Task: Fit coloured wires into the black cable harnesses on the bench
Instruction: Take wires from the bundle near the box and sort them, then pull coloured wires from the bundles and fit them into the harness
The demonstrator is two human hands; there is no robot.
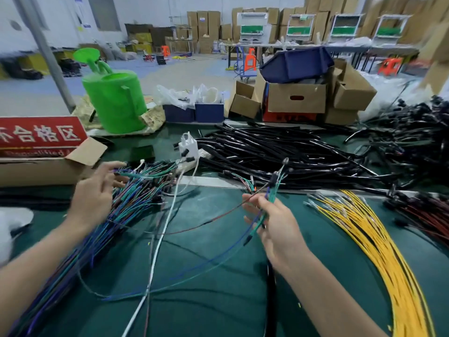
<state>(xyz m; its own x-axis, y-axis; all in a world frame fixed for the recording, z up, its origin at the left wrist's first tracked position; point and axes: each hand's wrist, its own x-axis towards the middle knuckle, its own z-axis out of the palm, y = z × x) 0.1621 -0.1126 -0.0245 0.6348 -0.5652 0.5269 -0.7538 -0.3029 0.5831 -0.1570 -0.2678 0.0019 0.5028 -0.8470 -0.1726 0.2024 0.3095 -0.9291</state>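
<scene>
A green watering can point(116, 100) stands beside cardboard boxes point(296, 98).

The red sign point(38, 133) is cut by the left edge, and the yellow wires point(369, 229) run off the bottom.

You're in a factory workshop: stacked cartons point(209, 25), assembly stations point(300, 26), cable piles point(279, 152) across your table point(218, 276).

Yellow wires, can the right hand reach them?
Probably yes: the yellow wires lie just beside the right hand with bare bench between, though its fingers hold green and blue wires.
</scene>
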